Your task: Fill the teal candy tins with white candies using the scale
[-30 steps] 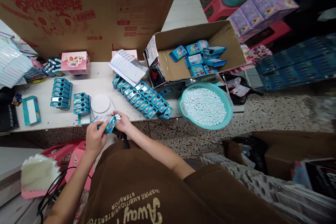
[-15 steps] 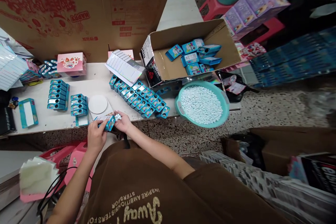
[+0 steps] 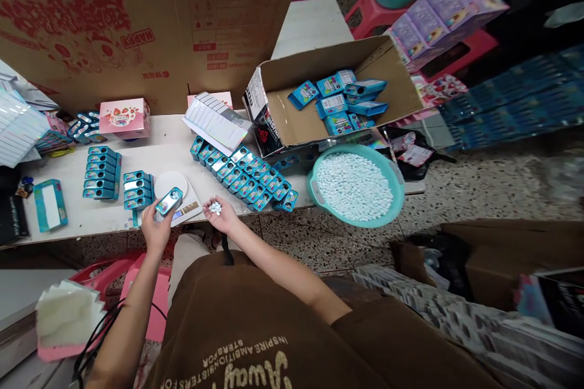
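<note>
Over the front edge of the counter (image 3: 157, 134), the left hand (image 3: 157, 232) grips a small teal tin (image 3: 168, 201) by its sides, where the light, stiff tin seems best held. The right hand (image 3: 222, 216) lies open, palm up, cupping white mints (image 3: 215, 208), which look tiny and apt to roll.

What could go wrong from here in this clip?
The loose white mints in the open right hand could roll off the palm onto the speckled terrazzo floor. The blue tin, held tilted in the left hand, might slip onto the kitchen scale and knock it out of place.
</note>
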The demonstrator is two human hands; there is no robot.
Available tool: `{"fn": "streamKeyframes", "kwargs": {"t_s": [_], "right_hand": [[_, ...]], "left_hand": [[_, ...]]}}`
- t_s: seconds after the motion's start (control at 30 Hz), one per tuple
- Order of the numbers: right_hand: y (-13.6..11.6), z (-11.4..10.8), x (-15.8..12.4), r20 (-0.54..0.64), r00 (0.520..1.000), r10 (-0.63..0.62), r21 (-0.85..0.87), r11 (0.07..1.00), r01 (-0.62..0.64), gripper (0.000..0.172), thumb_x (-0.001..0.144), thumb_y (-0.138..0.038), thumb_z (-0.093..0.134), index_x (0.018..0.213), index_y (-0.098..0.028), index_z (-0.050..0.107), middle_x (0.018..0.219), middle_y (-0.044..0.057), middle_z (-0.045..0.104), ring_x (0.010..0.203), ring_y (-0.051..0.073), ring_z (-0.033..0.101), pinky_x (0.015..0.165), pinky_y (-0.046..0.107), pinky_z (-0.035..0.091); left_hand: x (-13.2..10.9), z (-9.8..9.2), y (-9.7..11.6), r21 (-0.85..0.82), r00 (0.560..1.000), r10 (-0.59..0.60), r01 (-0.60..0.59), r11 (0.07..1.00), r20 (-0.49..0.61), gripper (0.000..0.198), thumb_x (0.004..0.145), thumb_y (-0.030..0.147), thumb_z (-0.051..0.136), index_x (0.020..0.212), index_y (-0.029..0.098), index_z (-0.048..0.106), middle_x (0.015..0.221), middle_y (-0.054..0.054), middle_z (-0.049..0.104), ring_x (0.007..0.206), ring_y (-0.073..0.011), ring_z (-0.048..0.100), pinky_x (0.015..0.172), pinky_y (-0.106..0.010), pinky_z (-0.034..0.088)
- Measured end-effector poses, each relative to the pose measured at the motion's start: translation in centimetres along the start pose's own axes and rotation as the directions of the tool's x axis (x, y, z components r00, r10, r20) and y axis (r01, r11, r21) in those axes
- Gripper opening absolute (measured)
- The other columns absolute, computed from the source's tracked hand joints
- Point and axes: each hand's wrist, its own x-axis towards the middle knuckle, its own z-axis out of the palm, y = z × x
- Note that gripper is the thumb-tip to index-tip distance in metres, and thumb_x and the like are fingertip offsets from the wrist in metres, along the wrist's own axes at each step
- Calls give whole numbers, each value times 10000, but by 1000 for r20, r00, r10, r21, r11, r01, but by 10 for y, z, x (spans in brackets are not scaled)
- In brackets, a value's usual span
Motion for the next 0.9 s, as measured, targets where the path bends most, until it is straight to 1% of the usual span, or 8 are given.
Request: {"fn": "streamKeyframes", "kwargs": {"t_s": [0.13, 0.23, 0.33, 0.43, 0.57, 0.67, 0.77, 0.9], "right_hand": [[-14, -11, -4, -69, 995, -69, 22, 997, 71, 325, 919, -253, 391, 630, -161, 510, 515, 7, 549, 518, 101, 568, 467, 170, 482], [-23, -19, -9, -86, 988, -131, 30, 990, 134, 334, 918, -250, 388, 617, -165, 504, 519, -2, 549, 511, 94, 566, 456, 163, 467], [-26, -26, -11, -110, 974, -196, 21, 980, 199, 322, 907, -255, 410, 613, -169, 509, 538, 2, 561, 526, 94, 573, 472, 168, 474], [-23, -32, -9, -138, 963, -231, 15, 972, 236, 308, 895, -251, 429, 609, -172, 508, 548, 4, 567, 543, 95, 581, 503, 174, 492], [-15, -34, -2, -176, 956, -233, 12, 971, 239, 266, 867, -237, 475, 609, -178, 503, 547, -6, 563, 543, 92, 579, 509, 175, 500], [-7, -32, 4, -195, 957, -215, 7, 975, 221, 240, 856, -230, 484, 622, -184, 511, 553, -5, 566, 557, 102, 586, 509, 193, 513], [-1, -30, 10, -193, 961, -199, -14, 980, 200, 225, 851, -230, 491, 632, -186, 514, 553, -7, 567, 559, 106, 587, 516, 205, 521], [2, -26, 15, -180, 968, -175, -55, 984, 168, 236, 853, -246, 500, 626, -182, 506, 554, -10, 565, 546, 96, 580, 517, 191, 513]], "left_hand": [[38, 37, -37, -53, 991, -136, 137, 989, 21, 474, 642, 401, 709, 1049, 174, 625, 952, -70, 640, 859, -211, 585, 824, -378, 473], [55, 62, -57, -144, 978, -210, 208, 967, 4, 495, 621, 392, 723, 1048, 167, 611, 954, -63, 647, 838, -202, 598, 827, -394, 485], [63, 77, -77, -220, 970, -243, 236, 946, -5, 532, 610, 402, 727, 1069, 169, 595, 970, -63, 643, 828, -194, 604, 822, -397, 496], [65, 83, -94, -233, 975, -224, 221, 947, 13, 520, 614, 399, 723, 1067, 177, 596, 991, -65, 640, 849, -203, 609, 842, -410, 492], [66, 78, -102, -222, 982, -168, 182, 958, 82, 503, 658, 364, 695, 1112, 192, 568, 1042, -71, 631, 938, -223, 604, 877, -417, 479], [61, 63, -97, -164, 992, -65, 82, 983, 106, 669, 669, 317, 694, 1274, 186, 440, 1194, -113, 568, 1099, -231, 543, 942, -388, 440], [44, 41, -94, -77, 999, -21, 25, 997, 44, 721, 692, 330, 683, 1322, 168, 374, 1239, -134, 534, 1168, -229, 490, 955, -362, 419], [8, 13, -101, -21, 996, -91, 91, 996, -8, 606, 735, 367, 645, 1265, 170, 426, 1150, -116, 578, 1094, -211, 523, 886, -342, 441]]}}
